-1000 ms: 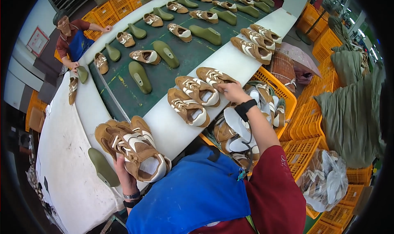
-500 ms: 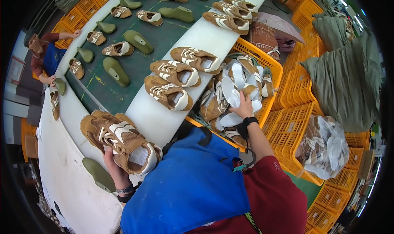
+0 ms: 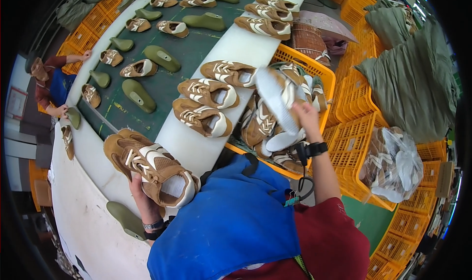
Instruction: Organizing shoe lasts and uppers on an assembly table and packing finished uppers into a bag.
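My left hand (image 3: pixel 141 195) is closed round a brown-and-white laced sneaker (image 3: pixel 169 174), held above the white table edge with its toe pointing up and left. Behind its toe shows more brown material, perhaps a second shoe; most of it is hidden. Over the yellow crate (image 3: pixel 328 91), my right hand (image 3: pixel 308 118) grips another sneaker (image 3: pixel 276 99), its white sole turned up and smeared by motion. Several more brown-and-white sneakers (image 3: pixel 259 125) lie jumbled in the crate below. On the white ledge beside it, three sneakers (image 3: pixel 209 93) stand in a row.
Green shoe lasts (image 3: pixel 139 94) and sneakers are spread over the dark green belt (image 3: pixel 169 93). One last (image 3: pixel 125 220) lies by my left wrist. Yellow crates (image 3: pixel 346 147) are stacked at the right, one holding bagged shoes (image 3: pixel 391 167). A co-worker (image 3: pixel 56 83) stands across the table.
My right hand has lifted a sneaker, sole up, from the pile in the crate. My left hand still holds its sneaker, nearly unmoved. The view has shifted slightly.
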### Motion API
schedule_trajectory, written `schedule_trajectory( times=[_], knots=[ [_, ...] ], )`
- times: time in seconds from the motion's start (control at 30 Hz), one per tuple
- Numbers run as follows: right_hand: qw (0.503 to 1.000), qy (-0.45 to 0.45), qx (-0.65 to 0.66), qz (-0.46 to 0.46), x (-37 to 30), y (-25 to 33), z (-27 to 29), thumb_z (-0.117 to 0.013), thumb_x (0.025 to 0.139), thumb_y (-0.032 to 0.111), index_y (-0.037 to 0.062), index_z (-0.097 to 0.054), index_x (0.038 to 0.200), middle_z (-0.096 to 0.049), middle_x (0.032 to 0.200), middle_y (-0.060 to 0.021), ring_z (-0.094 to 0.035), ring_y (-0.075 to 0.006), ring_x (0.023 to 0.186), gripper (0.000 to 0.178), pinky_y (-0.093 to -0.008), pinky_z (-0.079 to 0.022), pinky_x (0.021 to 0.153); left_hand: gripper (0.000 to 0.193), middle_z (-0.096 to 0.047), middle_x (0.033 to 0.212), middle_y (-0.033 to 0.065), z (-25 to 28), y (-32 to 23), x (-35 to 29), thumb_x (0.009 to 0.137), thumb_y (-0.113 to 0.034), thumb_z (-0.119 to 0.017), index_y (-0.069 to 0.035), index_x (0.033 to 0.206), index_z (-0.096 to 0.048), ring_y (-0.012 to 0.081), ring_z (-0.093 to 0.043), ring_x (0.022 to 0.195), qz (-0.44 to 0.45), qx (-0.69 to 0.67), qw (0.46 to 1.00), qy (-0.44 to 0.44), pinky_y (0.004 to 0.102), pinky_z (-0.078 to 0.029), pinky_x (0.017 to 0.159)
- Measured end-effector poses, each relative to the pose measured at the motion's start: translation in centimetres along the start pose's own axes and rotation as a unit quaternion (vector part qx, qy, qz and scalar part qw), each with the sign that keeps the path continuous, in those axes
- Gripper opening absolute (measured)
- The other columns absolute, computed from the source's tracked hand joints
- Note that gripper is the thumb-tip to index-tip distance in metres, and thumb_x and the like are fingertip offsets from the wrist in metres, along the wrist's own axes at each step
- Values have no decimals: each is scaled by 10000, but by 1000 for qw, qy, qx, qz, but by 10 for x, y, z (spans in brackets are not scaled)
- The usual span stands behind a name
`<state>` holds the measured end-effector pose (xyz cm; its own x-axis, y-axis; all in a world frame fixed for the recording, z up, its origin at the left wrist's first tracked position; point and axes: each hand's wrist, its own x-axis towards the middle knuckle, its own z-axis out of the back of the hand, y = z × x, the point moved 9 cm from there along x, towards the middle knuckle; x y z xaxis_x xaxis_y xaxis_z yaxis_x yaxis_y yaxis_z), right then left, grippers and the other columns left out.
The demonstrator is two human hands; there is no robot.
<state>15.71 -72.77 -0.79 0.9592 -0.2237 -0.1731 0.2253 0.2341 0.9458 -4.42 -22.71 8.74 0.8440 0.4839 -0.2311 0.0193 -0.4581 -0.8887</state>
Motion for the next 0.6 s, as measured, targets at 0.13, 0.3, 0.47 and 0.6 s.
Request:
schedule_trajectory(
  times=[0.13, 0.3, 0.47, 0.6],
  knots=[
    [892, -138, -178, 393, -30, 157, -23, -605, 805, 166, -2, -592, 952, -598, 822, -126, -553, -282, 820, 223, -397, -413, 773, 554, -474, 1241, 118, 1, -1, -2, 861, -278, -486, -17, 1324, -327, 224, -512, 1100, 3, -1, 1000, 3, 355, -450, 910],
    [740, -1, -435, 513, -30, 202, -166, -543, 735, 85, 107, -613, 789, -573, 720, -34, -539, -239, 807, 92, -388, -367, 785, 549, -480, 1234, 117, 2, -4, -4, 860, -275, -489, -19, 1319, -334, 223, -519, 1090, -11, 5, 1000, 4, 356, -451, 908],
    [644, 141, -568, 492, -17, 157, -210, -577, 736, 132, 97, -668, 829, -640, 796, -38, -569, -236, 895, 135, -525, -309, 906, 543, -495, 1214, 123, 9, 0, -2, 863, -280, -483, -18, 1316, -337, 224, -540, 1056, 2, 7, 1000, 2, 352, -454, 897],
    [891, 20, -208, 403, 39, 148, -102, -549, 775, 131, 63, -665, 907, -643, 832, -142, -602, -340, 764, 188, -410, -480, 754, 539, -491, 1218, 128, 14, 4, -3, 864, -289, -479, -9, 1305, -345, 227, -538, 1059, 17, 20, 1000, -4, 352, -451, 900]
  ],
)
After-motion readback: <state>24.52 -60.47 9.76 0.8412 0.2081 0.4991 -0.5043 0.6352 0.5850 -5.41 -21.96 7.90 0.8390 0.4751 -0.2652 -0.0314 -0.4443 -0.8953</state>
